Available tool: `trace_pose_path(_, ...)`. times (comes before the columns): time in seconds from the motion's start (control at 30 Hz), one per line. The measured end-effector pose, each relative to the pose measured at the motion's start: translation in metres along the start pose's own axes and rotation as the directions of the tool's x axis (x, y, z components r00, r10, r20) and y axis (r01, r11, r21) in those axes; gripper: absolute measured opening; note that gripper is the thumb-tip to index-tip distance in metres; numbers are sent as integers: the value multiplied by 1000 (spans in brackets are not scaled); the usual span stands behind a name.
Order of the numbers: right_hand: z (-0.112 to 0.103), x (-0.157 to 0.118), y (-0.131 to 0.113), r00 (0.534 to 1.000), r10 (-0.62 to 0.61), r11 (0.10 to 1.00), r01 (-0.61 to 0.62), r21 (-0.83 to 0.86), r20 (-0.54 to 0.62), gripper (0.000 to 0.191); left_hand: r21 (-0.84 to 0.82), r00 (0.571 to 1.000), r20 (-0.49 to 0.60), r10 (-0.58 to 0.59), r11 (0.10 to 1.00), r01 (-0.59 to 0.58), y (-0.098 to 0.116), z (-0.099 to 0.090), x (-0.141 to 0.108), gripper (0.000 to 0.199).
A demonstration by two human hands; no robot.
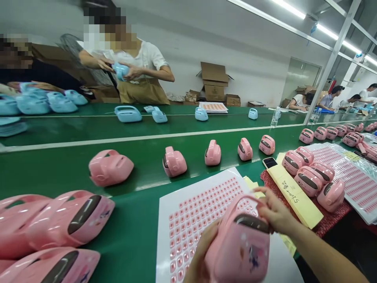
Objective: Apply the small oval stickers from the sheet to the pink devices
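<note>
Pink glossy plastic fills the bottom of the view: a handled unit (240, 249) with a dark oval window, held in both hands just above a white sheet of small pink stickers (194, 224). The left hand (203, 251) cups the unit's lower left side, cut off by the bottom edge of the view. The right hand (275, 210) comes in from the right, its fingers clenched over the top of the handle. The unit covers the lower right part of the sheet; whether the two touch cannot be told. To the left of the sheet lies an open strip of green bench (129, 236), then a heap of matching pink units (67, 220) running off the left edge. Just right of the hands, a yellow paper strip (294, 196) lies on a red cloth (326, 224), near a phone (269, 162), a cluster of pink units (313, 177) and more sticker sheets (350, 169). Farther off, a green conveyor belt (147, 161) carries a spaced row of pink units (212, 153). Across it, a co-worker's hands (120, 70) hold a pale blue unit, with more blue units along the far belt edge
</note>
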State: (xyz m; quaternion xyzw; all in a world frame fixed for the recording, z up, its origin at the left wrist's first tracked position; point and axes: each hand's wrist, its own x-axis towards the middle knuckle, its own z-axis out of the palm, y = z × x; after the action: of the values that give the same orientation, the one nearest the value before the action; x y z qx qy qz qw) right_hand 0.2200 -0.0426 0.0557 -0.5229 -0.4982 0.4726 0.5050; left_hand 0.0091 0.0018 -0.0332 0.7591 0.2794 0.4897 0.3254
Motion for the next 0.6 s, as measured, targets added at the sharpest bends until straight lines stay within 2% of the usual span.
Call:
trace_pose_path(0.07, -19, 19, -22, 978, -72, 994, 54, -98, -195, 41, -168, 995, -10, -102, 981, 99, -7, 17, 18, 59)
trace_pose_path(0.13, -36, 49, -43, 913, -202, 962, 118, -246, -354, 41, -198, 977, -35, -211, 960, 200, -20, 29, 33, 53)
trace_pose_path(0.2, -45, 88, -57, 861, -303, 899, 115, -422, -410, 42, -143, 961, 15, -277, 950, 276, -34, 34, 42, 50)
trace_pose_path(0.27, -46, 133, -61, 828, -345, 809, 24, -587, -442, 44, -82, 942, 111, -318, 941, 327, -45, 33, 45, 47)
trace_pose_path(0.33, -41, 176, -55, 820, -334, 779, -36, -626, -464, 45, -47, 917, 178, -356, 928, 370, -48, 30, 42, 45)
trace_pose_path(0.43, -27, 226, -36, 820, -278, 760, -130, -637, -500, 45, -26, 899, 190, -394, 914, 405, -44, 29, 38, 45)
trace_pose_path(0.5, -17, 246, -21, 821, -234, 743, -195, -640, -520, 47, -27, 910, 164, -381, 921, 390, -41, 30, 36, 45)
trace_pose_path(0.6, -7, 261, 0, 827, -185, 708, -262, -655, -531, 47, -25, 922, 166, -350, 933, 358, -38, 31, 36, 44)
